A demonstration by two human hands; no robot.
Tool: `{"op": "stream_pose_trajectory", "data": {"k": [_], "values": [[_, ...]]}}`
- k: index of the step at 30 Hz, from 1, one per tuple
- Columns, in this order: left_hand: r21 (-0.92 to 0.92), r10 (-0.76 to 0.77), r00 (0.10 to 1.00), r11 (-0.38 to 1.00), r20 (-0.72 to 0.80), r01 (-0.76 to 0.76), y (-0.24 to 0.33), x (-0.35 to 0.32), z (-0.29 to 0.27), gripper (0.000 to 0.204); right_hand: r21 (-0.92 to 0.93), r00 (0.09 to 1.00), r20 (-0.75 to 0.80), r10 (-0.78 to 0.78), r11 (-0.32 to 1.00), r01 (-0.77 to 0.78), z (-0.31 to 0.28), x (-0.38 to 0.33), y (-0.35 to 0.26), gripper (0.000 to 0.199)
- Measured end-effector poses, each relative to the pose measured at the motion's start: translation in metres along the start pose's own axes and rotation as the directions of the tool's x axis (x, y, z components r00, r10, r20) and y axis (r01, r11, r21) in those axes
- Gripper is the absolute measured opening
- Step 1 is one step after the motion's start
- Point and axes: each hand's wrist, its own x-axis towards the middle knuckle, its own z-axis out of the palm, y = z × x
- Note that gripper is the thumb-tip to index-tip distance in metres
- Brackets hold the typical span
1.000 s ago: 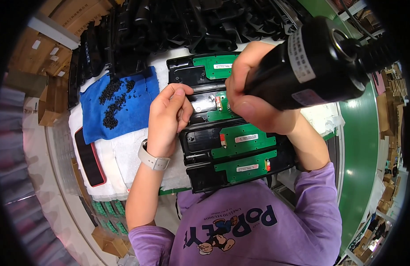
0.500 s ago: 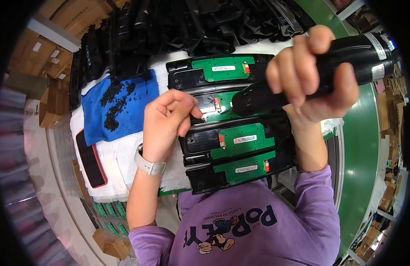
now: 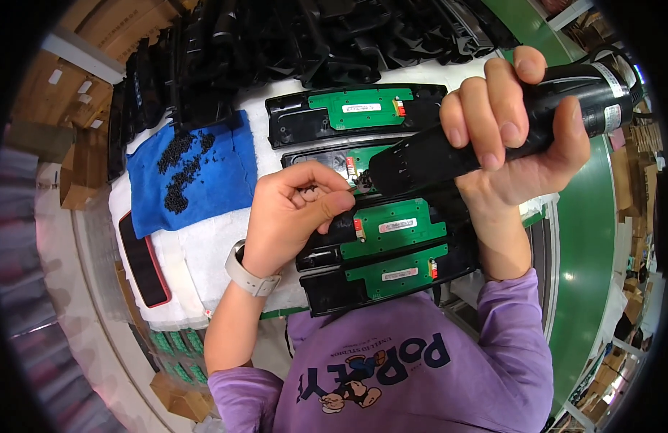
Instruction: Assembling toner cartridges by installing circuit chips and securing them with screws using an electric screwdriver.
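Note:
My right hand (image 3: 518,130) is wrapped round a black electric screwdriver (image 3: 421,160), its narrow end pointing left and down. That end is over the second panel from the back, a black plastic housing with a green circuit board (image 3: 359,157) in it. My left hand (image 3: 291,213) is closed in a pinch beside the screwdriver's end; what sits between thumb and finger is too small to make out. Three similar panels lie alongside: a far panel (image 3: 291,123), a third panel (image 3: 428,232) and a near panel (image 3: 334,294).
On the left, a blue cloth (image 3: 229,159) carries many small black screws (image 3: 176,198). A phone with a red edge (image 3: 142,260) lies in front of it. Black plastic housings (image 3: 298,43) are piled along the back. A green surface (image 3: 590,289) runs down the right.
My left hand has moved right and its fingers have come together near the screwdriver's end. The screwdriver has shifted slightly left.

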Motion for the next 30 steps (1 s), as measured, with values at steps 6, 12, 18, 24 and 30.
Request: {"op": "stream_pose_trajectory", "data": {"k": [6,12,18,24,30], "values": [[0.113,0.031,1.0,0.993,0.002,-0.031,-0.002,-0.003,0.001,0.007,-0.005,0.996,-0.015,0.086,0.996,-0.086,0.005,0.001,0.0,0.034],[0.085,0.057,0.993,0.995,-0.101,-0.048,0.003,0.0,-0.001,0.007,-0.142,0.991,0.069,0.113,0.985,-0.102,-0.011,0.005,-0.005,0.033],[-0.165,0.163,0.944,0.962,-0.288,-0.217,-0.007,0.012,-0.023,0.021,-0.276,0.979,0.03,0.201,0.943,-0.185,-0.005,-0.015,0.006,0.04],[-0.18,0.087,0.957,0.973,-0.277,-0.141,-0.01,0.015,-0.017,0.02,-0.369,0.968,0.028,0.251,0.902,-0.224,-0.003,-0.014,0.006,0.036],[-0.163,0.016,0.98,0.985,-0.197,-0.049,-0.014,0.016,-0.02,0.019,-0.612,0.935,0.116,0.336,0.765,-0.199,0.001,-0.013,0.005,0.032]]}}
